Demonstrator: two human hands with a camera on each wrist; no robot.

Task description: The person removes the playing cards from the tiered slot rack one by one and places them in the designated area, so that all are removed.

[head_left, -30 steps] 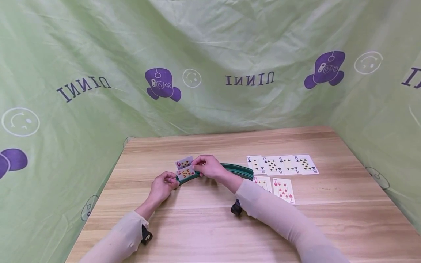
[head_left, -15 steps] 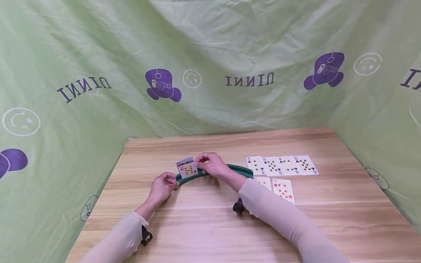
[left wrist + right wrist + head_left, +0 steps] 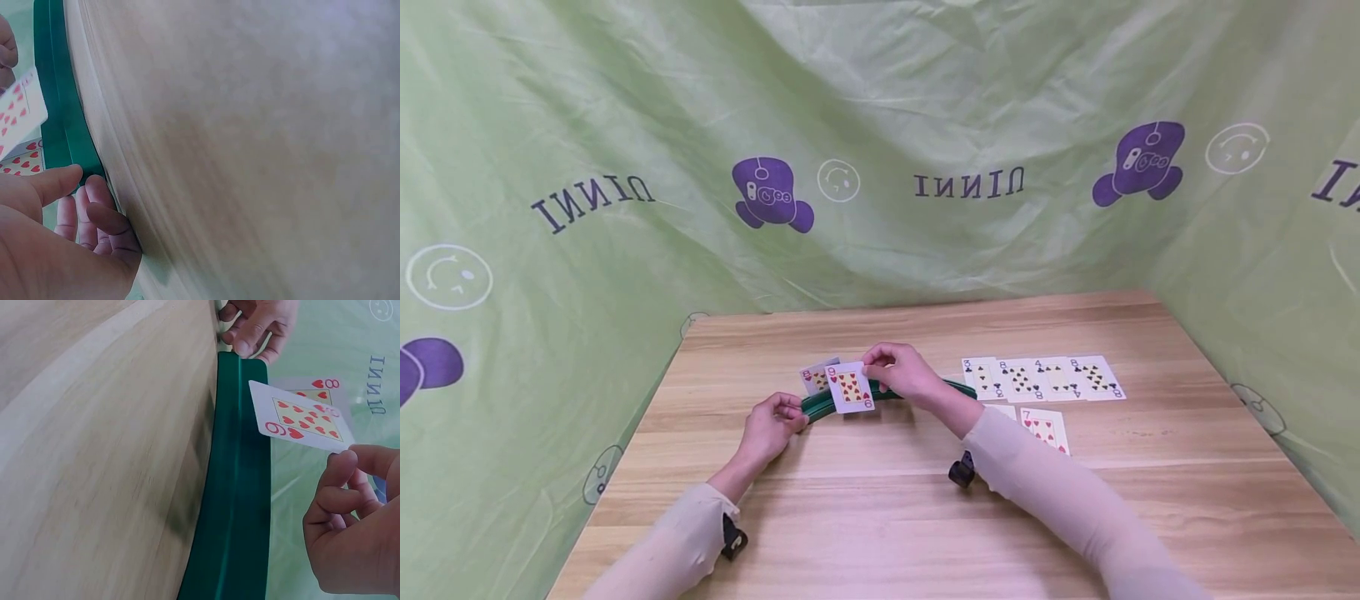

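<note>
My left hand [image 3: 772, 427] pinches the left end of a curved green card holder [image 3: 820, 406], thumb on one side and fingers curled at the other. Between thumb and fingertips, my right hand [image 3: 904, 372] holds a nine of hearts playing card [image 3: 850, 387] by its upper right edge. That card hangs in front of the holder; in the right wrist view it is tilted and its lower edge looks apart from the slot. Behind it an eight of hearts [image 3: 815, 377] stands at the holder's left part, partly covered. The right forearm hides some of the holder's right part.
Right of the holder, a three of clubs [image 3: 979, 379] and several other black cards [image 3: 1022, 381] lie overlapped in a row. Nearer lie a seven of hearts [image 3: 1047, 427] and another card, both partly under the right sleeve. A green cloth [image 3: 880, 250] surrounds the wooden table [image 3: 850, 533].
My right hand has drawn the nine of hearts up and to the right, off the spot before the eight, and it now faces the head camera more fully. The left hand stays still.
</note>
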